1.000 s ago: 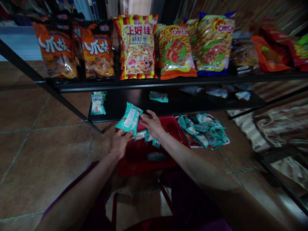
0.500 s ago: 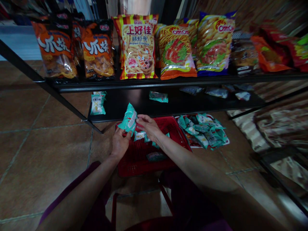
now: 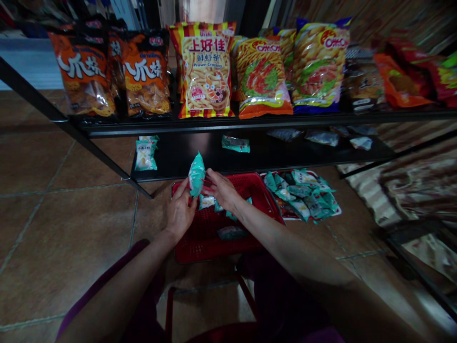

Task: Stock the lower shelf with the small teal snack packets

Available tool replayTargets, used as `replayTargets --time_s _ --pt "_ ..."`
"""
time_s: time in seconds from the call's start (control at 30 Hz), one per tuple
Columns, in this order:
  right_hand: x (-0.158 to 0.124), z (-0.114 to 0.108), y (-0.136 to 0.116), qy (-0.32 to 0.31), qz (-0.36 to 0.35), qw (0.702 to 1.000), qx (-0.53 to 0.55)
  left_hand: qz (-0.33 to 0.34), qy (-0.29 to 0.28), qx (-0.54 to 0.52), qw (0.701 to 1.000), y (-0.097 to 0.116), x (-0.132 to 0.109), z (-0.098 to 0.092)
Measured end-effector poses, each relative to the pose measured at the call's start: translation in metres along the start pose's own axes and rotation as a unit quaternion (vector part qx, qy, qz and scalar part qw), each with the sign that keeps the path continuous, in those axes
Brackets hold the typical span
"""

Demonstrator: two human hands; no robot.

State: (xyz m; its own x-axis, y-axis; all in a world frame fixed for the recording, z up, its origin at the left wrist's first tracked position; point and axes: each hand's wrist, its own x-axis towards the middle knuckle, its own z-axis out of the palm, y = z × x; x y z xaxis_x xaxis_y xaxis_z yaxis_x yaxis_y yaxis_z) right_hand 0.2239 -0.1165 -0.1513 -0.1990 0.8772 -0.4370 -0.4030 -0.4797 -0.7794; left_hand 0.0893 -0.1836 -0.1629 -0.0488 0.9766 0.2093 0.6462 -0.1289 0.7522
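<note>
A small teal snack bag is held upright above the red basket, turned so that a narrow side faces me. My left hand grips its lower left, thumb and fingers closed about it. On the bag's right side, the bent fingers of my right hand pinch its edge; their tips are partly hidden. Beneath my hands, the red basket contains several more teal snack bags and a darker packet.
A white-rimmed tray heaped with teal bags adjoins the basket. On the black lower shelf lie a teal bag, an upright one and silvery packets. Large snack bags line the upper shelf. A metal post stands left.
The teal snack bag has turned from showing its broad printed face to a narrow side and shifted slightly right. My left fingers have moved up along it.
</note>
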Motion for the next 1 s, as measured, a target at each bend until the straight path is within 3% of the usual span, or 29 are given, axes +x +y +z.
replayTargets --time_s 0.23,0.4,0.6,1.0 --pt "-0.0059 0.0042 -0.0055 -0.073 0.041 0.996 -0.017 0.054 -0.047 0.180 0.981 0.0051 -0.0036 -0.0082" --pt "-0.0068 0.0047 -0.0052 -0.070 0.061 0.995 -0.036 0.091 -0.066 0.259 0.959 0.0062 -0.0052 -0.0095" --pt "-0.0056 0.0033 -0.0036 -0.121 0.046 0.992 -0.005 0.104 -0.052 0.219 0.969 0.0042 -0.0061 -0.0077" --pt "-0.0027 -0.0002 -0.0013 -0.078 0.060 0.995 0.017 0.114 -0.053 0.200 0.972 0.0050 -0.0048 -0.0086"
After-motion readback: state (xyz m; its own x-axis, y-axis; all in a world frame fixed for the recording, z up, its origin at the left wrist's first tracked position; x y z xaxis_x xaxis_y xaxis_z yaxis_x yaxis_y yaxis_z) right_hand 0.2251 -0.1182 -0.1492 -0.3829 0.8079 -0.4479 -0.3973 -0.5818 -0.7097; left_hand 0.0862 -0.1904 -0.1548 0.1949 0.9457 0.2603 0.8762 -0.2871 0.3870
